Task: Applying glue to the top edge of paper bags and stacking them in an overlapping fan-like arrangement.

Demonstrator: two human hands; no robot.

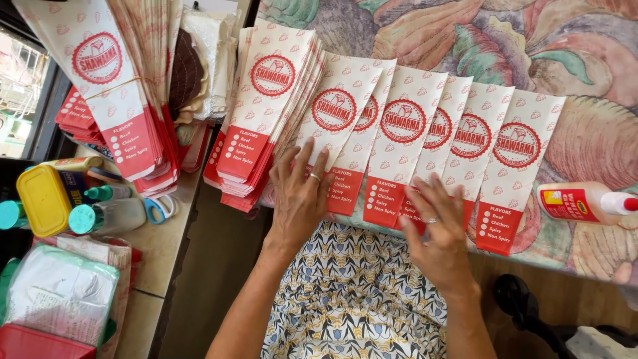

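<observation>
— Where are the two hands?

— Both lie flat, fingers spread, holding nothing. The left hand presses on the lower part of the leftmost sleeve in the row of fanned white paper sleeves with red round stamps and red bottom bands. The right hand rests on the red bands near the middle of the same row.

— And where is this row?

— It lies overlapped on the table with a flowered cloth, at its near edge. Just left of it is a thick stack of the same paper sleeves. A white glue bottle with a red label lies on its side, to the right of the row. On the side counter at the left, a bundle of sleeves tied with a rubber band rests near a yellow plastic box.
</observation>
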